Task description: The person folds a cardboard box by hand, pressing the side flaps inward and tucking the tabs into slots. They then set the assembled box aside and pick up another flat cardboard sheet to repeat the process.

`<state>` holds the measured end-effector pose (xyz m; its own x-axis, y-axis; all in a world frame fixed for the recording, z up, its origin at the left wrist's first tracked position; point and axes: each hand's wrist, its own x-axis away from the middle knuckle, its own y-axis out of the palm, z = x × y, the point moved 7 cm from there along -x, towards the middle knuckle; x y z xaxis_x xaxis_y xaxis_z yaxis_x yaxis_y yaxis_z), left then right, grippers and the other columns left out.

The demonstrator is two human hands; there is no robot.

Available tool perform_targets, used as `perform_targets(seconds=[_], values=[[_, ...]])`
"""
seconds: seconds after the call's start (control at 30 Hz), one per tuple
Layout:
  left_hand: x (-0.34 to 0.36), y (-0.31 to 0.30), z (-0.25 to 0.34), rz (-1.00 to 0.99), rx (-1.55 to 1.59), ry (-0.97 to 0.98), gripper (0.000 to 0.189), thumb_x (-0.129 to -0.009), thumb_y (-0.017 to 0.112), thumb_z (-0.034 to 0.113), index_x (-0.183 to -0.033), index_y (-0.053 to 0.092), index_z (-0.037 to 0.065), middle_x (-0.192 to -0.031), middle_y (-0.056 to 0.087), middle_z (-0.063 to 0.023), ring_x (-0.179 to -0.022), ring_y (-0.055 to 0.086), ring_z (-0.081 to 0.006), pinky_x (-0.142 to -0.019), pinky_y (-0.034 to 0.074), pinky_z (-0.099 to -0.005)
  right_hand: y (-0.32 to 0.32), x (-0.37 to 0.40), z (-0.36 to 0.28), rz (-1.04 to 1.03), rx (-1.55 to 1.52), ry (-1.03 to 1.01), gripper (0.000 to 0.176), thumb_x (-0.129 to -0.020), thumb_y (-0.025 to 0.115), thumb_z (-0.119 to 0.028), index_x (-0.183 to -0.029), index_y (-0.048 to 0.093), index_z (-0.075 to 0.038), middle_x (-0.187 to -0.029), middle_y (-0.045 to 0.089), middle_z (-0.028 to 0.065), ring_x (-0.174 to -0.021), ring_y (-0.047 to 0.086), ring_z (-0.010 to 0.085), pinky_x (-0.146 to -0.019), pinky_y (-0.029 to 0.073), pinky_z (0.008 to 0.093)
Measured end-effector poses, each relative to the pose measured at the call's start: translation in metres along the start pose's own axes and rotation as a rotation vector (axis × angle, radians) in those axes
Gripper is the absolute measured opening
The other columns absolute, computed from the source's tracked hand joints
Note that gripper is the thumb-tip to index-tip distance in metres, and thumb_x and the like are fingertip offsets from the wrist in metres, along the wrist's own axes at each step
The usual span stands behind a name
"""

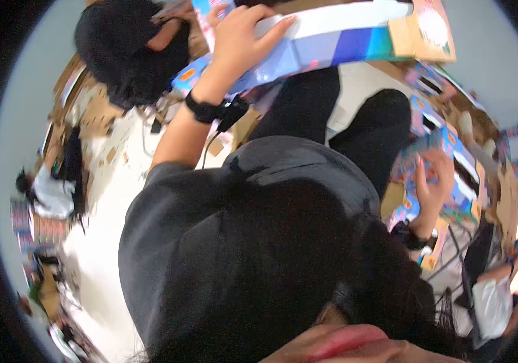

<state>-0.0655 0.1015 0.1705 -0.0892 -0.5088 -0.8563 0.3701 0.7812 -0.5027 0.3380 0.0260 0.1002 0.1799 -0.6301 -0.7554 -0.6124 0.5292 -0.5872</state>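
My left hand (244, 36) lies over the left part of a long, colourful cardboard box (343, 48) in front of me, thumb and forefinger spread apart. A white surface (343, 17) runs along the box's top, and a brown cardboard flap (405, 37) shows at its right end. Low on my right side, my right hand (433, 186) is at a blue and pink printed box (468, 172) in a group of similar boxes. Its thumb stands apart from the fingers, slightly blurred. Both wrists wear black bands.
Close at the upper left is a person in black (122, 45). Another person in a light top (53, 196) is farther left, beside stacked boxes (47, 227). Cardboard pieces (98, 112) lie on the pale floor (98, 254). A white plastic bag (492, 308) is at the lower right.
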Motion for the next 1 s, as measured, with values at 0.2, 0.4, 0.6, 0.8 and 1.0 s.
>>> perform_targets(seconds=[0.2, 0.4, 0.6, 0.8, 1.0], values=[[0.023, 0.058, 0.068, -0.3, 0.329, 0.251, 0.028, -0.086, 0.068, 0.04, -0.087, 0.07, 0.012, -0.077, 0.065, -0.0045, -0.083, 0.062, -0.0212, -0.105, 0.024, -0.0466, -0.038, 0.001, -0.057, 0.437, 0.309, -0.332, 0.021, -0.073, 0.076, -0.025, -0.086, 0.065, -0.011, -0.093, 0.065, 0.0073, -0.089, 0.061, 0.0275, -0.08, 0.045, 0.0408], [0.047, 0.092, 0.092, -0.535, 0.413, 0.336, 0.029, -0.091, 0.061, 0.038, -0.085, 0.07, 0.012, -0.071, 0.064, -0.0069, -0.08, 0.063, -0.0238, -0.11, 0.022, -0.0502, -0.014, 0.005, -0.043, 0.347, 0.394, -0.132, 0.022, -0.073, 0.073, -0.017, -0.093, 0.066, -0.011, -0.098, 0.066, 0.0066, -0.097, 0.061, 0.0302, -0.089, 0.042, 0.0423], [0.056, 0.089, 0.103, -0.563, 0.325, 0.365, 0.025, -0.091, 0.061, 0.034, -0.085, 0.067, 0.01, -0.075, 0.063, -0.0067, -0.082, 0.062, -0.0245, -0.112, 0.021, -0.0508, 0.021, 0.018, -0.002, 0.026, 0.13, -0.053, 0.03, -0.075, 0.071, -0.013, -0.104, 0.066, -0.006, -0.114, 0.063, 0.0124, -0.117, 0.055, 0.0334, -0.099, 0.039, 0.0454], [0.058, 0.089, 0.107, -0.505, 0.348, 0.393, 0.041, -0.085, 0.065, 0.048, -0.084, 0.068, 0.007, -0.071, 0.062, -0.0108, -0.08, 0.062, -0.0273, -0.114, 0.023, -0.0538, 0.039, 0.002, -0.023, -0.137, 0.192, -0.086, 0.042, -0.083, 0.067, -0.027, -0.118, 0.061, -0.005, -0.118, 0.061, 0.0138, -0.118, 0.054, 0.0329, -0.106, 0.034, 0.0475], [0.063, 0.079, 0.11, -0.429, 0.345, 0.42, 0.045, -0.077, 0.073, 0.051, -0.085, 0.068, 0.007, -0.08, 0.066, -0.0089, -0.09, 0.064, -0.0259, -0.116, 0.021, -0.055, 0.048, 0.009, -0.019, -0.17, 0.236, -0.073, 0.051, -0.085, 0.066, -0.033, -0.129, 0.058, -0.007, -0.112, 0.061, 0.0127, -0.109, 0.057, 0.0288, -0.111, 0.027, 0.0493]])
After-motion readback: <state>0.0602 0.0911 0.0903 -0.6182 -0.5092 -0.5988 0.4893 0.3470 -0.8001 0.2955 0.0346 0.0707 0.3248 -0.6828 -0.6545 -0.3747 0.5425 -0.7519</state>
